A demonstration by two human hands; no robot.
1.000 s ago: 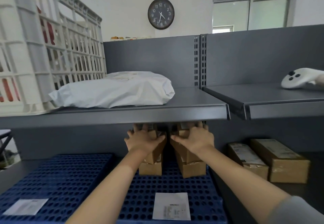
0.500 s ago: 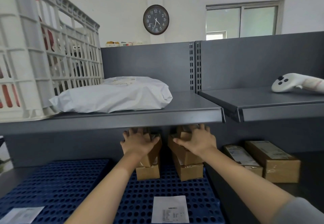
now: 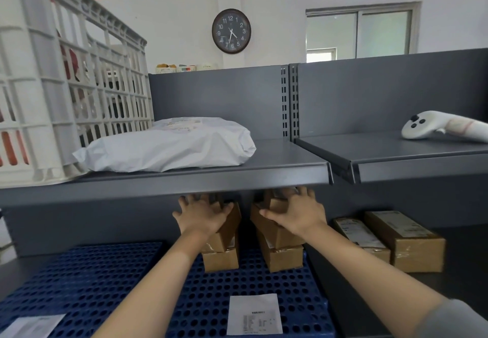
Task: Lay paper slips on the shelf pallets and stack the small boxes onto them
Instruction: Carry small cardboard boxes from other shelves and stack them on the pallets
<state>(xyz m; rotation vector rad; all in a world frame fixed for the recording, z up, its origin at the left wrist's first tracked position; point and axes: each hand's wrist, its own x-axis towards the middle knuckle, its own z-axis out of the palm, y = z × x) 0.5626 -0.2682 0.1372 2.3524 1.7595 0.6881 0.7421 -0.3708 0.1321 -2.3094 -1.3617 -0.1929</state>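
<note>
Two blue perforated pallets lie on the lower shelf, the left pallet (image 3: 79, 279) and the right pallet (image 3: 298, 292). A white paper slip (image 3: 254, 314) rests near the front of the right pallet, and another slip (image 3: 31, 325) lies on the left pallet's front corner. At the back of the right pallet stand two stacks of small cardboard boxes. My left hand (image 3: 203, 213) grips the top box of the left stack (image 3: 224, 248). My right hand (image 3: 297, 212) grips the top box of the right stack (image 3: 280, 250). The upper shelf hides the fingertips and the box tops.
The grey upper shelf edge (image 3: 184, 181) hangs just above my hands. It carries a white plastic crate (image 3: 52, 94) and a white mailer bag (image 3: 171, 144). A white controller (image 3: 433, 126) lies on the right-hand shelf. Two long cardboard boxes (image 3: 404, 240) sit to the right of the pallet.
The view has tilted slightly upward. Both hands stay on the top boxes of the two stacks, shifted only a little.
</note>
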